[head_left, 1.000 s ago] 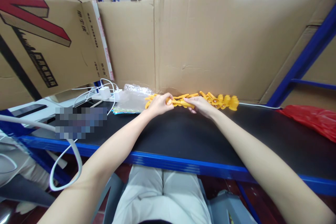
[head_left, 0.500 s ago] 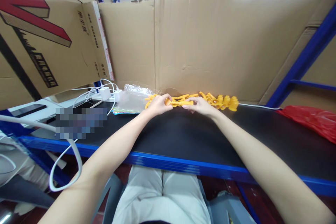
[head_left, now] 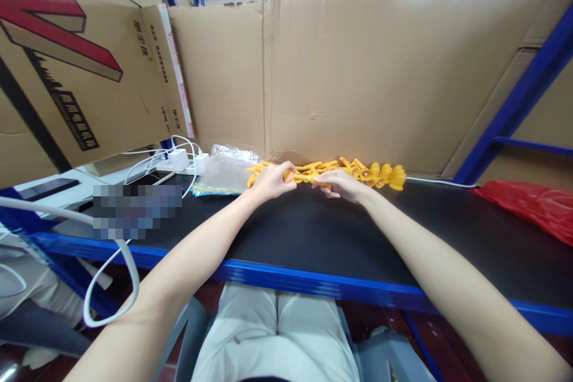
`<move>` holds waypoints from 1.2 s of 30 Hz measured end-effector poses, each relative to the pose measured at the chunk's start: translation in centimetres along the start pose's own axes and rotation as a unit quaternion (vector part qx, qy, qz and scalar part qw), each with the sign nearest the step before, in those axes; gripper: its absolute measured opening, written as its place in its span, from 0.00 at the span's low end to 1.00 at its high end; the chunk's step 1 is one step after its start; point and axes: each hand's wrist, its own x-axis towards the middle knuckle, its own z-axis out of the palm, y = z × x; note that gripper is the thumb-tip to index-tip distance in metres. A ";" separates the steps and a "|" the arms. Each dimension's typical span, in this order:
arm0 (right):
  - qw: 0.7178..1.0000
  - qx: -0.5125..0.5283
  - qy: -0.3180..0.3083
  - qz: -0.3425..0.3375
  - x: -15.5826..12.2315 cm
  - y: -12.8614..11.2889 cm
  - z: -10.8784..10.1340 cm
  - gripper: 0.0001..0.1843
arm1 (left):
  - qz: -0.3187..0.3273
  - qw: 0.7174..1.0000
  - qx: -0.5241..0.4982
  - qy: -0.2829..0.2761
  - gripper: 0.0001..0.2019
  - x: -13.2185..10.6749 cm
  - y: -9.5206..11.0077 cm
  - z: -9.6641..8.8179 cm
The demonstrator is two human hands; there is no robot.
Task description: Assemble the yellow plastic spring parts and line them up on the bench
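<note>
My left hand (head_left: 274, 182) is closed around a yellow plastic piece (head_left: 289, 176), whose end shows beside the thumb. Level with it, my right hand (head_left: 341, 184) pinches another part of yellow plastic (head_left: 310, 178) between thumb and fingers. Whether the two parts are joined I cannot tell. Behind my hands lie several thin, branch-like yellow pieces (head_left: 319, 166) at the foot of the cardboard. Right of my right hand, several yellow cup-shaped pieces (head_left: 396, 177) sit in a row, some showing a hollow end.
A clear plastic bag (head_left: 224, 174) lies left of my hands, near a white power strip (head_left: 190, 165) with chargers and cables. A red plastic bag (head_left: 530, 203) is at the right. Cardboard (head_left: 358, 71) walls the back; a blue rail (head_left: 313, 274) edges the black tabletop (head_left: 308, 227).
My right hand has turned and its fingers have closed further over the yellow piece, covering the end that showed before. My left hand has barely moved.
</note>
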 end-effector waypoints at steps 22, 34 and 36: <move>0.988 0.141 0.064 -0.016 0.7 1.2 -0.2 0.11 | -0.060 0.995 0.000 -0.079 0.23 0.2 -2.0 0.7; 0.884 -0.231 0.375 -0.158 2.6 0.9 -2.6 0.28 | -0.136 0.960 0.095 -0.225 0.20 0.0 -5.1 1.9; 0.857 -0.325 0.382 -0.119 3.3 1.1 -2.3 0.26 | -0.140 0.959 0.096 -0.228 0.21 0.0 -5.0 1.8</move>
